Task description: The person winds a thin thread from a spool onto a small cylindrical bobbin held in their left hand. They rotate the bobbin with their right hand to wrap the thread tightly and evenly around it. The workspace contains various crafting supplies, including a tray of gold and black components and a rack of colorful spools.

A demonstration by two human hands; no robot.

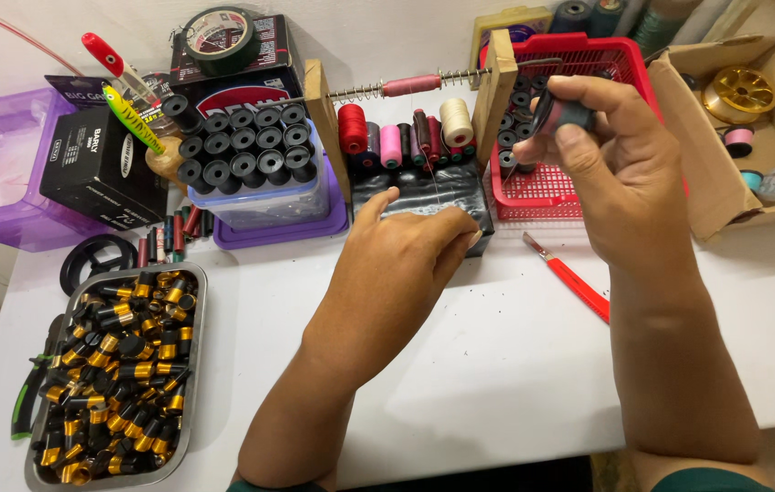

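We hold 1 small black tube point(562, 113) in our right hand point(620, 173), pinched by thumb and fingers before the red basket point(579, 55) at 1 o'clock. It looks light, rigid and smooth; grip its sides. Our left hand point(406, 264) pinches fine thread near the spools point(406, 137) at 12 o'clock.

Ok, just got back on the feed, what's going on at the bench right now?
A person works at a white table. The right hand holds a small dark cylindrical piece up in front of the red basket. The left hand rests against the black base of the thread rack, fingers pinched by the spools. A red craft knife lies nearby, and a metal tray of black-and-gold parts sits left.
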